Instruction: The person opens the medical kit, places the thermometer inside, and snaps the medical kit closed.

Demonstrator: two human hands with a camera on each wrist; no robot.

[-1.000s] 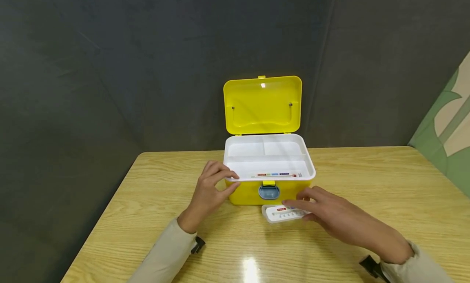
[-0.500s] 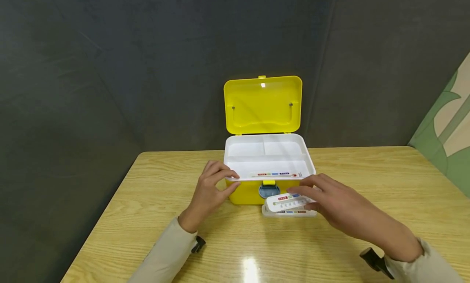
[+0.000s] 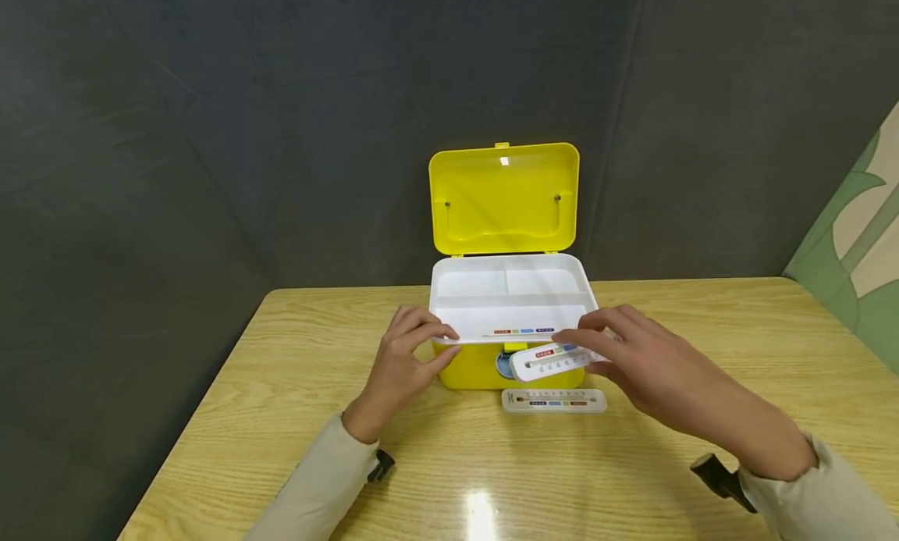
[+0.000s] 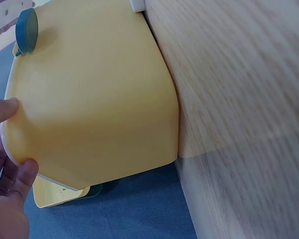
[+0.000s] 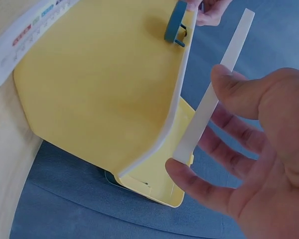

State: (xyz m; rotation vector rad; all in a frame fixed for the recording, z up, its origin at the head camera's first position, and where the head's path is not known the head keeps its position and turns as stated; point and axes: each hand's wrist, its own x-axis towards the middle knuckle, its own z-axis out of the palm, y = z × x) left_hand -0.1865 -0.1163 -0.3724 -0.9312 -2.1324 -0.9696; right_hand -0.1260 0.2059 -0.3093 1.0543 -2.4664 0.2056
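Observation:
My right hand (image 3: 653, 377) pinches a white wall thermometer (image 3: 551, 363) with coloured labels, tilted in front of the box's front rim. In the right wrist view the thermometer (image 5: 203, 112) is edge-on between thumb and fingers. A yellow storage box (image 3: 474, 369) stands with its lid (image 3: 503, 205) raised. My left hand (image 3: 400, 365) grips the front left corner of its rim, thumb against the front wall. Inside the white tray (image 3: 516, 300), a similar thermometer (image 3: 523, 332) lies along the front compartment. Another thermometer (image 3: 555, 401) lies on the table before the box, its print upside down.
The wooden table (image 3: 281, 416) runs up to a dark padded wall (image 3: 337, 135) behind the box. A grey-blue latch (image 3: 503, 365) hangs on the box front, partly covered by the held thermometer. A green and beige panel (image 3: 871, 236) is at far right.
My right hand has lifted one thermometer off the other and raised it to the box's front rim. The lower one stays on the table. My left hand has kept its place.

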